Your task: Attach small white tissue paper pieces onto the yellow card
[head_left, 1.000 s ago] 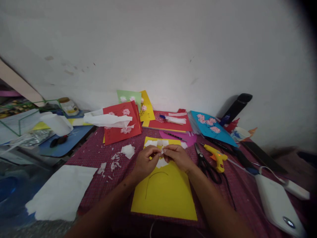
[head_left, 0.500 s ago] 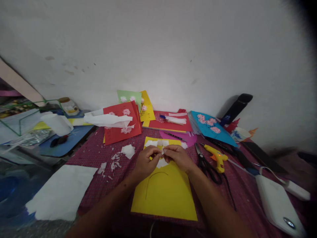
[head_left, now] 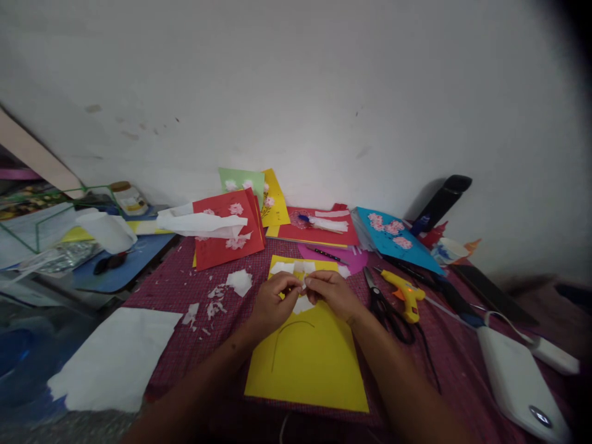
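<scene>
Over the upper part of a yellow paper sheet [head_left: 314, 370], my two hands meet fingertip to fingertip. My left hand [head_left: 275, 305] and my right hand [head_left: 335, 295] are both closed in a pinch on a small bit of white tissue paper [head_left: 304, 284], mostly covered by the fingers. Under and around them lie white tissue squares [head_left: 282, 267] on the sheet, one of them just below the fingertips. A thin curved dark line [head_left: 279, 339] runs on the yellow sheet nearer to me. Torn tissue scraps [head_left: 216, 305] and a larger piece [head_left: 239, 282] lie left of my left hand.
Right of the sheet are black-handled scissors [head_left: 388, 313] and a yellow glue gun [head_left: 406, 296]. A white device [head_left: 520, 376] stands at front right. Flower-decorated red [head_left: 222, 253] and blue [head_left: 393, 231] cards are along the wall. A large white tissue sheet [head_left: 118, 357] overhangs the left edge.
</scene>
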The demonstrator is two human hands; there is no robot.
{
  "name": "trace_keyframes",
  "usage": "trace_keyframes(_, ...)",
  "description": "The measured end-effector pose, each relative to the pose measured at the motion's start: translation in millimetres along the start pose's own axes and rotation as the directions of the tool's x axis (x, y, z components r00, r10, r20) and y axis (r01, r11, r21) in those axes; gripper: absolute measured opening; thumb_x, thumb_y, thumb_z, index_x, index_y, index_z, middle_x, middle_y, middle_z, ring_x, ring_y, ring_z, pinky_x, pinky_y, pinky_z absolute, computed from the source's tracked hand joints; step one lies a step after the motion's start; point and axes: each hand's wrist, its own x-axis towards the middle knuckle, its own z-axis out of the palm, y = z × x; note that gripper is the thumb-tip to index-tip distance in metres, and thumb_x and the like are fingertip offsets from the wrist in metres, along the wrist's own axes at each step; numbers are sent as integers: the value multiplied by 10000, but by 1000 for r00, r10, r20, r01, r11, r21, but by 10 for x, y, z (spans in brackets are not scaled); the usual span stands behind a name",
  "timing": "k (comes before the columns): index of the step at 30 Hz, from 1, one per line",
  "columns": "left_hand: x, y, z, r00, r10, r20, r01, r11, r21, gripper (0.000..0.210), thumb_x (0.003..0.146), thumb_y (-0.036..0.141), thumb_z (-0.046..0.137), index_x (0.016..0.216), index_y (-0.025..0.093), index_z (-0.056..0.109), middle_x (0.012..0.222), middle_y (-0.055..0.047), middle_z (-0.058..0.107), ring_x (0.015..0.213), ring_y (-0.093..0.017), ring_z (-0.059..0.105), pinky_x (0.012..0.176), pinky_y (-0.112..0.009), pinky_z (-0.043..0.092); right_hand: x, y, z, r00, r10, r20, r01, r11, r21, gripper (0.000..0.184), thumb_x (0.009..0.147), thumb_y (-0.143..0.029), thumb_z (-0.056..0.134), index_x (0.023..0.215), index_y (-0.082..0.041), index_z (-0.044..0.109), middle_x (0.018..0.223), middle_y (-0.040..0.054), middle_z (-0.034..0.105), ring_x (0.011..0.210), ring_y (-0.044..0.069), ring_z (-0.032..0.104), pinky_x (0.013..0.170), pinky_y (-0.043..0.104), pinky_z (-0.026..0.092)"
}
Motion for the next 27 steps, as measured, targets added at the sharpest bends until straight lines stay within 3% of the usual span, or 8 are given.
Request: trace_keyframes(27, -10, -18, 10, 999, -37, 1, 37, 998, -42, 102, 852, 191, 523, 829, 174, 622, 807, -33, 615, 763, -139, 562, 722, -270, 451, 3, 20, -6, 1000, -11, -1, 11, 1000, -15, 305, 817, -399, 594, 685, -132, 660, 554, 12, 592, 492, 96, 501, 512, 232, 365)
